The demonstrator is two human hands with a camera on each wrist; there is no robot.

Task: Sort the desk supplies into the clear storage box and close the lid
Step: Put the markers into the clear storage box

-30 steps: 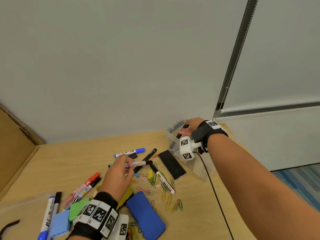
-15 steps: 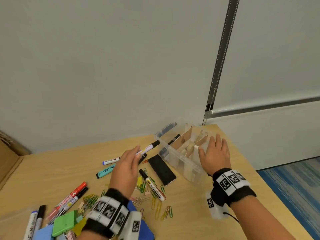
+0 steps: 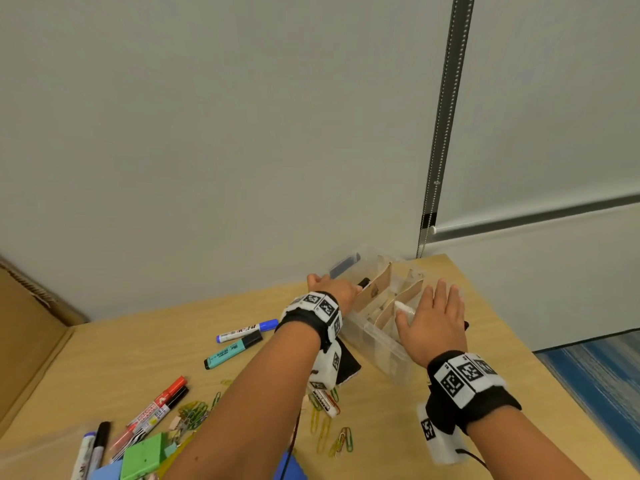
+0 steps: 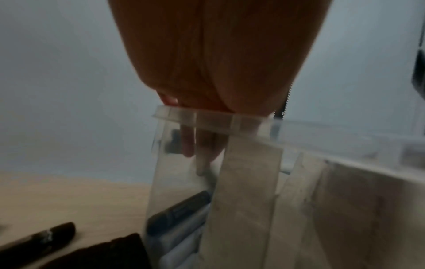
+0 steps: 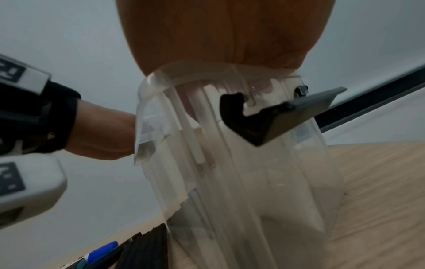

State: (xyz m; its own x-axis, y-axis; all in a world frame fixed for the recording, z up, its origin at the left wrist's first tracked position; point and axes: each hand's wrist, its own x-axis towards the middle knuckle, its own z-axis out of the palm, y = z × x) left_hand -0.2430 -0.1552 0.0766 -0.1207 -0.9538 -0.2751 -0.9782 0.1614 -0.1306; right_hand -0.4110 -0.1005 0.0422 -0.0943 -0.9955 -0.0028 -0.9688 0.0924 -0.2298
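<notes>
The step in hand appeared to be the loading of 1 marker into the clear storage box [image 3: 377, 344], which stood at the far right of the desk [image 3: 114, 362] near the wall. The left hand [image 3: 334, 294] reached over the box's left end; in the left-wrist view its fingers [image 4: 200, 145] dipped inside the wall, beside a cardboard divider [image 4: 243, 200], above markers already lying in that compartment [image 4: 181, 214]. A black marker tip [image 3: 364, 282] showed just past the knuckles, but whether the fingers were pinched on it or had let it go could not be told. The right hand [image 3: 431, 320] lay flat on the rim at the box's right end, fingers straight and spread, holding nothing, apparently steadying the box.

The next move, by judgement, called for withdrawing the left hand clear of the dividers and returning for the loose supplies. Well behind the left fingers lay a blue-capped marker [image 3: 247, 330] and a teal highlighter [image 3: 232, 351]; nearer the wrist, a black eraser [image 3: 348, 367]; further back, red and black markers [image 3: 157, 407], scattered paper clips [image 3: 341, 441] and a green block [image 3: 143, 459]. A dark latch [image 5: 271, 116] hung on the box wall below the right fingers. The lid could not be identified with certainty. The upright dividers and the right hand over the opening stood in the way of later drops.
</notes>
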